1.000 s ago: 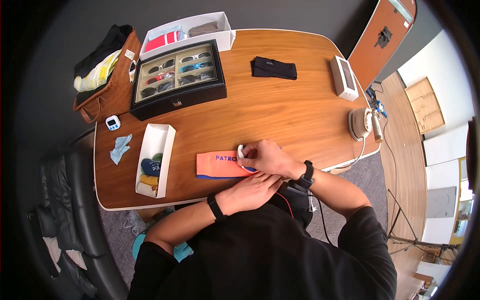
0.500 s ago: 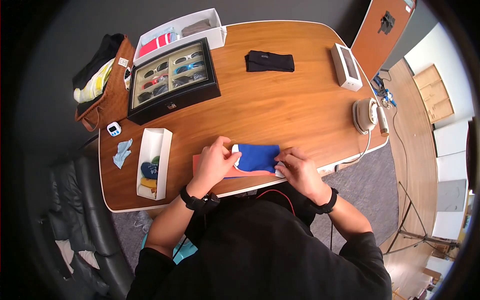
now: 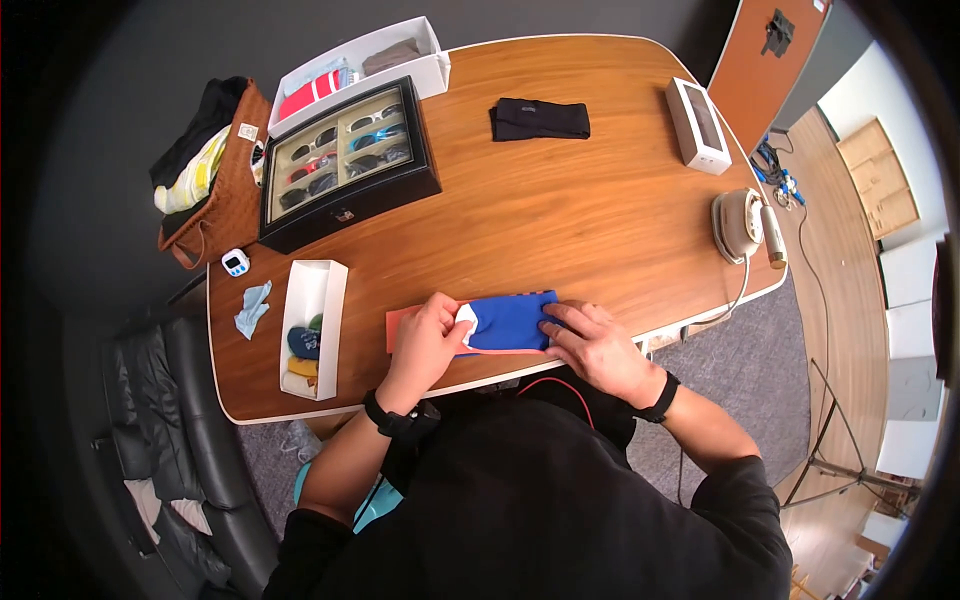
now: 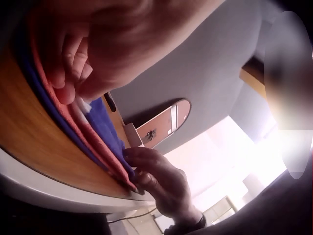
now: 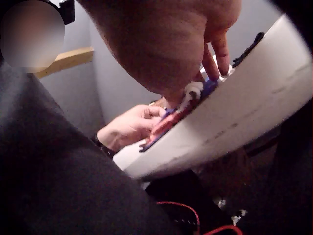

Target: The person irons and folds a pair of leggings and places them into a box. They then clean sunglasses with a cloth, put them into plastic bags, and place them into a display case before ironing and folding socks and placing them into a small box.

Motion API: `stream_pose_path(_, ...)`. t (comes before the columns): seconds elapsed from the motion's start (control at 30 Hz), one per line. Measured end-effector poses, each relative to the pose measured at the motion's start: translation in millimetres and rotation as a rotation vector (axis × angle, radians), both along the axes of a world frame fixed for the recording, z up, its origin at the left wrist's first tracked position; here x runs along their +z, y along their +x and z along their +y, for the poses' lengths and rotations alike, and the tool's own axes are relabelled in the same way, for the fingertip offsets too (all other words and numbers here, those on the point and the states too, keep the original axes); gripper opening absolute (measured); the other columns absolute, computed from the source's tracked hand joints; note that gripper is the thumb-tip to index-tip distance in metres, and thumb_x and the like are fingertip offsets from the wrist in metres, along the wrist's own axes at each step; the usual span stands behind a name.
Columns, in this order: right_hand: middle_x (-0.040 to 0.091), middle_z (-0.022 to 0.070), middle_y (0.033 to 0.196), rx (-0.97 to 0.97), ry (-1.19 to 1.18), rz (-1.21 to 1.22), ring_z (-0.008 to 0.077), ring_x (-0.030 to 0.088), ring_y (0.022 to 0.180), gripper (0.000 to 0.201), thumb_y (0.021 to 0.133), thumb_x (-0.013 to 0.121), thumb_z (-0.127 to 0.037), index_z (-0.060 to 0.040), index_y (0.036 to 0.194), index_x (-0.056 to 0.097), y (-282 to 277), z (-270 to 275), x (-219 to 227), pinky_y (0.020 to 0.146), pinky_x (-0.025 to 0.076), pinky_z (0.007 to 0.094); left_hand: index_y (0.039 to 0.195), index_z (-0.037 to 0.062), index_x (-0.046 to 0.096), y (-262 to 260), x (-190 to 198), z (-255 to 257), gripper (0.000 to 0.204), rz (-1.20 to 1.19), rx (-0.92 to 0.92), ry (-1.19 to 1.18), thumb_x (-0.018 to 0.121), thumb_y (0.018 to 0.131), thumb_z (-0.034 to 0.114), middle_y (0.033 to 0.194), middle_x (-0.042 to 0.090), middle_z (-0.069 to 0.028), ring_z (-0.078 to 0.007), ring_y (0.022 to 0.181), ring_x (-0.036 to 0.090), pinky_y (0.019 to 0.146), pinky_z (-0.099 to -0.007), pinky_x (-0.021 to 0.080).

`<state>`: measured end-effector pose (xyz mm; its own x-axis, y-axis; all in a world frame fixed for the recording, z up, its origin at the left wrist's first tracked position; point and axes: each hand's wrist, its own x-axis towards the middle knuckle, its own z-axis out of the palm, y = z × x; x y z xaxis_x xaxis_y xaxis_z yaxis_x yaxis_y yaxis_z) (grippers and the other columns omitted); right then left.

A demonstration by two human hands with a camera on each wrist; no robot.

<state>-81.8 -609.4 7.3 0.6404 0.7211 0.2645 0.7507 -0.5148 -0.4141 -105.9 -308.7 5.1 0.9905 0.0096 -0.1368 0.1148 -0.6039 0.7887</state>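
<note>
A folded orange-and-blue piece of fabric (image 3: 510, 322) lies at the table's near edge. Its blue face is uppermost, with an orange layer showing below and at the left. My left hand (image 3: 425, 335) pinches the white edge at the left end of the blue part; the left wrist view shows its thumb and fingertips together there. At the opposite end, my right hand (image 3: 598, 345) grips the blue fabric between thumb and fingers. In the right wrist view a bunched white bit (image 5: 192, 91) shows beneath that hand.
Left of the fabric stands an open white box (image 3: 312, 330) of small rolled cloths. Farther back are a sunglasses case (image 3: 345, 215), a white bin (image 3: 435, 75) and a folded black cloth (image 3: 540, 118). A handheld steamer (image 3: 738, 225) and a white carton (image 3: 708, 160) stand on the right.
The orange lettered face was on top a second ago, with the hands crossed over its right end. The hands have since parted to either end, and the blue face now lies over it, spread flatter.
</note>
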Motion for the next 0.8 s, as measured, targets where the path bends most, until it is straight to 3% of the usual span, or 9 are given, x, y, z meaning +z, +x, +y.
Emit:
stream_pose_path(0.07, 0.06, 0.0192, 0.145, 0.039, -0.013, -0.015, 0.0384, 0.06, 0.132, 0.047, 0.088, 0.082, -0.03, 0.0022, 0.12, 0.071, -2, -4, 6, 0.107, 0.051, 0.0496, 0.113, -0.0007, 0.066, 0, 20, -5, 0.023, 0.005, -0.02, 0.126, 0.076, 0.093, 0.001, 0.095, 0.075, -0.0137, -0.0249, 0.084, 0.074, 0.075, -0.0349, 0.058)
stream_pose_path(0.13, 0.056, 0.0207, 0.153, 0.08, -0.028, -0.034, 0.0394, 0.056, 0.14, 0.056, 0.086, 0.082, -0.036, 0.0033, 0.125, 0.069, 4, -5, 17, 0.112, 0.049, 0.0519, 0.117, 0.0022, 0.069, -7, 28, -8, 0.03, -0.642, -0.265, 0.494, 0.076, 0.087, 0.004, 0.117, 0.072, -0.0163, -0.0325, 0.106, 0.068, 0.092, -0.0428, 0.055)
stream_pose_path(0.17, 0.052, 0.0218, 0.157, 0.182, -0.115, -0.053, 0.0389, 0.052, 0.145, 0.061, 0.085, 0.082, -0.036, 0.0044, 0.128, 0.066, 7, -5, 24, 0.114, 0.047, 0.051, 0.125, 0.0002, 0.069, -13, 19, -1, 0.04, -0.596, -0.484, 0.52, 0.073, 0.086, 0.008, 0.137, 0.065, -0.0187, -0.0352, 0.127, 0.061, 0.106, -0.047, 0.049)
stream_pose_path(0.27, 0.045, 0.023, 0.163, 0.305, -0.246, -0.066, 0.0382, 0.048, 0.149, 0.077, 0.081, 0.081, -0.037, 0.0057, 0.14, 0.057, 17, -11, 27, 0.12, 0.043, 0.0504, 0.129, -0.0059, 0.067, -30, 5, -10, 0.046, -0.567, -0.581, 0.765, 0.075, 0.09, 0.017, 0.14, 0.065, -0.0218, -0.0366, 0.129, 0.061, 0.109, -0.0478, 0.05)
stream_pose_path(0.3, 0.046, 0.0231, 0.163, 0.327, -0.275, -0.074, 0.038, 0.049, 0.149, 0.078, 0.081, 0.081, -0.036, 0.0044, 0.143, 0.056, 21, -13, 27, 0.121, 0.043, 0.0505, 0.136, -0.0114, 0.061, -35, 5, -12, 0.066, -0.44, -0.592, 0.692, 0.078, 0.091, 0.033, 0.149, 0.058, -0.0275, -0.04, 0.14, 0.054, 0.119, -0.0503, 0.043)
stream_pose_path(0.43, 0.052, 0.0236, 0.155, 0.325, -0.28, -0.147, 0.038, 0.054, 0.143, 0.069, 0.088, 0.075, -0.028, 0.0003, 0.148, 0.055, 17, -20, 20, 0.116, 0.046, 0.049, 0.148, -0.0117, 0.05, -18, 20, -13, 0.104, -0.346, -0.625, 0.612, 0.084, 0.08, 0.059, 0.161, 0.042, -0.0325, -0.043, 0.156, 0.036, 0.131, -0.0548, 0.024)
stream_pose_path(0.57, 0.061, 0.0212, 0.137, 0.198, -0.255, -0.259, 0.0352, 0.061, 0.128, 0.054, 0.097, 0.06, -0.02, -0.0019, 0.148, 0.059, -5, -20, 1, 0.104, 0.05, 0.0423, 0.147, -0.0113, 0.053, 21, 22, -19, 0.106, -0.437, -0.703, 0.624, 0.082, 0.079, 0.065, 0.163, 0.044, -0.0283, -0.0383, 0.157, 0.035, 0.131, -0.054, 0.021)
stream_pose_path(0.63, 0.062, 0.0188, 0.132, 0.197, -0.251, -0.158, 0.0334, 0.062, 0.122, 0.051, 0.094, 0.062, -0.019, -0.0011, 0.142, 0.064, -12, -15, -1, 0.101, 0.051, 0.0411, 0.144, -0.0105, 0.056, 31, 29, -26, 0.105, -0.461, -0.795, 0.675, 0.081, 0.077, 0.066, 0.162, 0.047, -0.0255, -0.0363, 0.157, 0.036, 0.131, -0.0522, 0.022)
stream_pose_path(0.8, 0.061, 0.0189, 0.133, 0.252, -0.192, -0.114, 0.0343, 0.062, 0.124, 0.046, 0.092, 0.064, -0.019, -0.003, 0.135, 0.07, -16, 5, -3, 0.103, 0.052, 0.0421, 0.143, -0.0087, 0.058, -4, 27, -38, 0.093, -0.448, -0.879, 0.623, 0.089, 0.075, 0.047, 0.157, 0.053, -0.0244, -0.0371, 0.15, 0.046, 0.126, -0.0491, 0.035)
